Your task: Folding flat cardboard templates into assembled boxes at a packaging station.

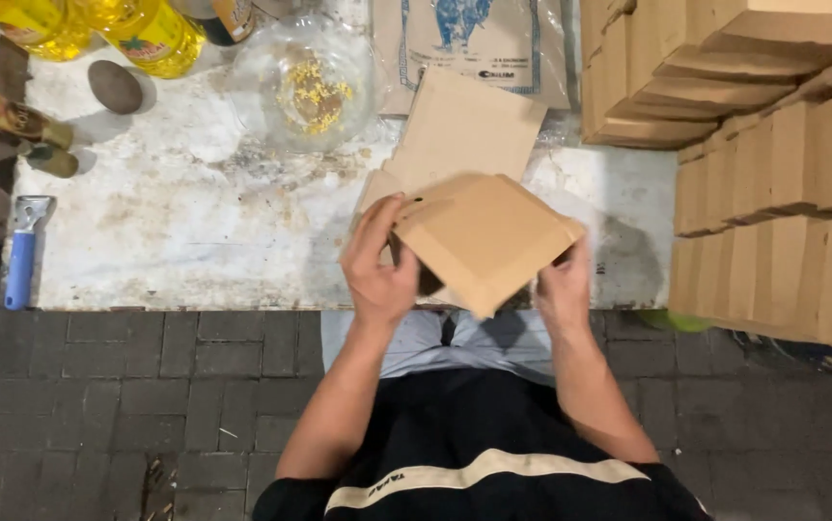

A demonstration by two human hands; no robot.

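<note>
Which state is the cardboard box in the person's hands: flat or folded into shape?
Folded into shape: the cardboard box shows raised sides, held between left hand and right hand.

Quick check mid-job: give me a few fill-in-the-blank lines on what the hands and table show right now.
1. Both hands, left hand and right hand, hold a ____ box.
2. The scraper at the table's left edge has a ____ handle.
3. The glass bowl holds ____ bits.
4. Folded boxes are stacked on the person's ____ side.

Missing words: cardboard; blue; yellow; right
</note>
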